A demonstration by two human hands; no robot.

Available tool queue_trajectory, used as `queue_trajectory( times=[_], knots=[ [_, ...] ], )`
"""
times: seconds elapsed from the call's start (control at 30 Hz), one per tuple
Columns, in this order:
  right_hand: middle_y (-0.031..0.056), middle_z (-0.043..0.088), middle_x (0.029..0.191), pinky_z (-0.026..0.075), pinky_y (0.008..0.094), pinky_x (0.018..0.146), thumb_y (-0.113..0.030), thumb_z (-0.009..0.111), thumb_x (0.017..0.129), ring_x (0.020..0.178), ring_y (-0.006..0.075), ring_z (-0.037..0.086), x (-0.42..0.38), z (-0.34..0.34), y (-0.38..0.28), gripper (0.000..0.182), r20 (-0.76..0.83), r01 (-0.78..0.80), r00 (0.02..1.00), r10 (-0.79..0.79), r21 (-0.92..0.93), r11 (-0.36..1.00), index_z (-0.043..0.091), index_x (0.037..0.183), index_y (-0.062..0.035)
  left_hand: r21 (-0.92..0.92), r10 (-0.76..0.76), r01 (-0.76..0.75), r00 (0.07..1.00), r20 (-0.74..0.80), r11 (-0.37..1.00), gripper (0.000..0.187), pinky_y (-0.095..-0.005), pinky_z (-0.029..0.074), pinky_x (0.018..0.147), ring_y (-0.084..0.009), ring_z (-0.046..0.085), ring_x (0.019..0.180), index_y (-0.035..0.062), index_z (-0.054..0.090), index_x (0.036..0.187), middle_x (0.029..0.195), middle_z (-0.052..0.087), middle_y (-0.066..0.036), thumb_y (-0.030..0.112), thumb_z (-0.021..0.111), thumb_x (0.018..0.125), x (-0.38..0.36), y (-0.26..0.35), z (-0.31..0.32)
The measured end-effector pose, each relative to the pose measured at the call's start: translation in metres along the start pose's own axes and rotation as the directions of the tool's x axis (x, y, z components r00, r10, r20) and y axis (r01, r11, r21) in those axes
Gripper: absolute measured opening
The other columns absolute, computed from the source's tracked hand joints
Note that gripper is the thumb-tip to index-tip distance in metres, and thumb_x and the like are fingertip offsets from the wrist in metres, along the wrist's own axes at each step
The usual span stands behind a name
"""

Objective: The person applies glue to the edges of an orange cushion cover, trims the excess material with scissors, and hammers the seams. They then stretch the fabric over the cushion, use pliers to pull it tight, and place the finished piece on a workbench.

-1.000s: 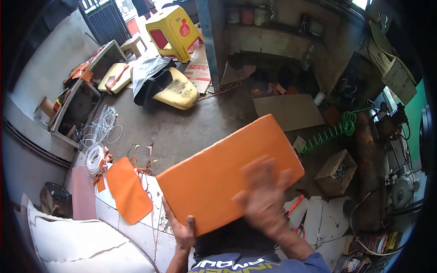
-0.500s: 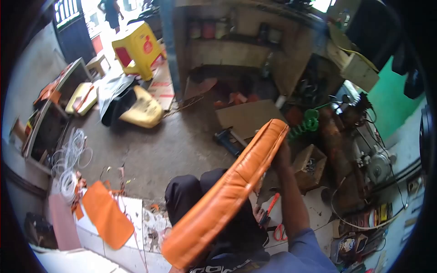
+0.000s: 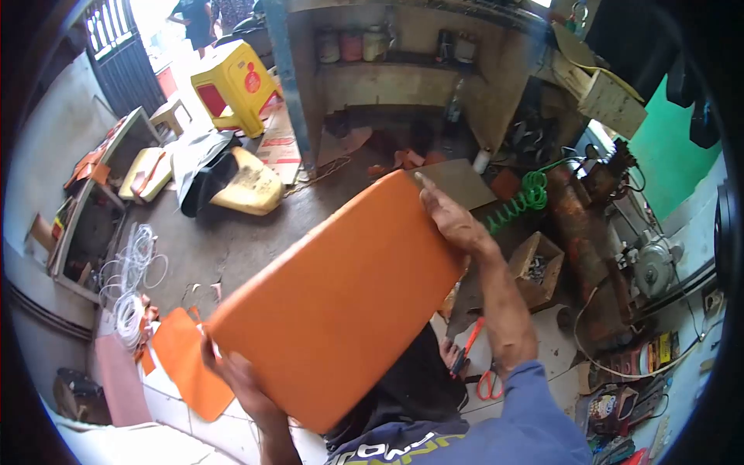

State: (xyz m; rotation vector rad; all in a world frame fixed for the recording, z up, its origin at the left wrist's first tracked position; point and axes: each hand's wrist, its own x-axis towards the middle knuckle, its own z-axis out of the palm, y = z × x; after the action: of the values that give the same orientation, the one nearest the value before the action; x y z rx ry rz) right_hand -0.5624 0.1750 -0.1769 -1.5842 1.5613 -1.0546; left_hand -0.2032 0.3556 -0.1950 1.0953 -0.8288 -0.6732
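A flat rectangular cushion (image 3: 341, 294), covered in orange leather-like material, is held up before me over my lap, its broad smooth face toward me. My left hand (image 3: 242, 381) grips its lower left edge, the thumb lying on the face. At the upper right end, my right hand (image 3: 456, 221) is closed around the edge with the thumb near the corner. The far side of the cushion and most of the fingers behind it are hidden. Below my right forearm, red-handled scissors (image 3: 488, 385) and a red-handled tool (image 3: 471, 341) lie by my foot.
Orange material pieces (image 3: 190, 360) and coiled clear tubing (image 3: 132, 298) lie to the left. A yellow stool (image 3: 236, 85) and a bare foam seat (image 3: 252, 186) stand farther off. On the right are a wooden box (image 3: 537, 267), green coiled hose (image 3: 533, 194) and machinery. Two people stand outside.
The cushion has turned from edge-on, with its stitched seam showing, to its broad smooth face. My left hand, hidden before, now shows on the lower left edge.
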Motion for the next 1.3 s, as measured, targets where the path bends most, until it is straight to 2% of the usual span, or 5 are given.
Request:
queue_trajectory(
  times=[0.03, 0.17, 0.67, 0.93, 1.3],
  knots=[
    [0.0204, 0.055, 0.149, 0.033, 0.0369, 0.120, -0.075, 0.027, 0.102, 0.141, 0.0294, 0.048, -0.002, 0.000, -0.013, 0.096, 0.185, 0.157, 0.974, -0.131, -0.133, 0.979, 0.044, 0.152, 0.0048, 0.367, 0.199, -0.293, 0.941, 0.273, 0.883, 0.057, -0.0414, 0.038, 0.116, -0.0220, 0.041, 0.143, 0.0065, 0.034, 0.157, 0.158, 0.038, -0.011, 0.042, 0.037, 0.112, 0.028, 0.010, -0.008],
    [0.0204, 0.048, 0.156, 0.028, 0.0349, 0.122, -0.082, 0.018, 0.098, 0.143, 0.0328, 0.046, 0.009, 0.003, 0.001, 0.101, 0.631, -0.014, 0.771, 0.084, -0.116, 0.993, 0.061, 0.142, -0.0010, -0.501, -0.166, 0.245, 0.966, 0.197, 0.830, 0.055, -0.0428, 0.045, 0.113, -0.0280, 0.050, 0.139, -0.0013, 0.039, 0.154, 0.155, 0.047, -0.016, 0.034, 0.033, 0.112, 0.065, 0.008, -0.013],
    [0.0181, 0.069, 0.132, 0.035, 0.0284, 0.117, -0.077, 0.024, 0.100, 0.125, 0.0202, 0.060, 0.009, 0.011, -0.027, 0.096, 0.503, -0.327, 0.798, 0.333, -0.102, 0.939, 0.073, 0.124, 0.0015, -0.473, -0.234, 0.252, 0.967, 0.098, 0.844, 0.061, -0.0423, 0.046, 0.108, -0.0273, 0.059, 0.123, -0.0001, 0.061, 0.132, 0.128, 0.063, -0.013, 0.043, 0.023, 0.112, 0.076, -0.035, -0.012],
    [0.0198, 0.072, 0.127, 0.038, 0.0313, 0.113, -0.077, 0.027, 0.101, 0.119, 0.0278, 0.066, 0.010, 0.007, -0.009, 0.091, 0.514, -0.310, 0.798, 0.315, -0.097, 0.946, 0.075, 0.124, -0.0031, 0.038, 0.478, -0.484, 0.871, 0.117, 0.874, 0.056, -0.0460, 0.049, 0.098, -0.0288, 0.067, 0.094, -0.0017, 0.063, 0.087, 0.090, 0.070, -0.016, 0.037, 0.034, 0.114, 0.078, -0.028, -0.009],
    [0.0091, 0.071, 0.128, 0.043, 0.0505, 0.109, -0.050, 0.087, 0.070, 0.118, 0.0249, 0.067, -0.086, 0.038, -0.059, 0.076, 0.338, 0.692, 0.715, -0.613, -0.469, 0.549, 0.067, 0.136, -0.0185, 0.018, 0.285, -0.285, 0.959, 0.006, 0.958, 0.049, -0.0412, 0.050, 0.095, -0.0251, 0.067, 0.088, -0.0028, 0.066, 0.080, 0.084, 0.070, -0.014, 0.025, 0.042, 0.112, 0.074, -0.020, 0.003]
  ],
)
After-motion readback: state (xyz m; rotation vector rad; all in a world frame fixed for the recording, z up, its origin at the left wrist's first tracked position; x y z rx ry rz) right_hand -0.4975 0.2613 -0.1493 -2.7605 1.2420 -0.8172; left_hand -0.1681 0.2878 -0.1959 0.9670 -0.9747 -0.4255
